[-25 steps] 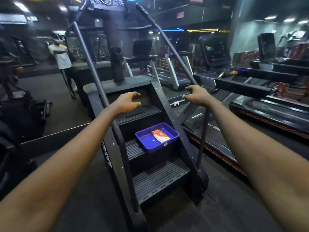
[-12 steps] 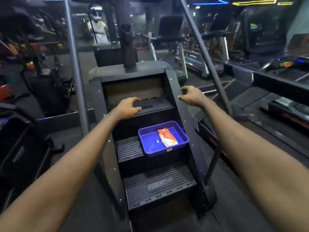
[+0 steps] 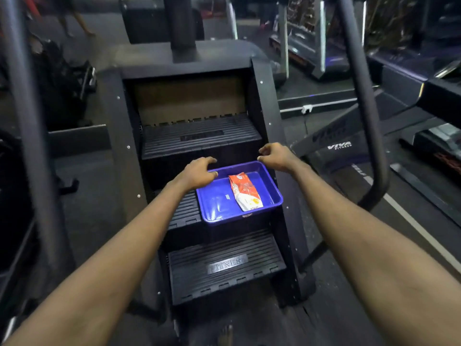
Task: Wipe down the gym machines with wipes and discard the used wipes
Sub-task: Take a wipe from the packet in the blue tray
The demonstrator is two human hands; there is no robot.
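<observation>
Wiping has not started, as far as I can judge: no loose wipe shows anywhere, and neither hand carries one. I am looking down at a stair machine with three ribbed steps. A blue tray sits on the middle step, toward its right side, and an orange-and-white wipes packet lies inside the tray, along its right half. I cannot tell whether the packet is opened.

My left hand is at the tray's far left corner, fingers curled down over the rim; it looks to be touching it, though I cannot say a firm grip is made. My right hand is at the far right corner, fingers bent and loosely hooked, empty, just above or against the rim. Neither hand is on the packet.

So I read this as the supply-fetching stage: hands arriving at the tray, either to lift it off the step or to reach the packet. Left to do is nearly everything: pulling a wipe, going over the steps, the side panels and the two dark handrails, then other machines, then binning the used wipes. No bin is in view.
</observation>
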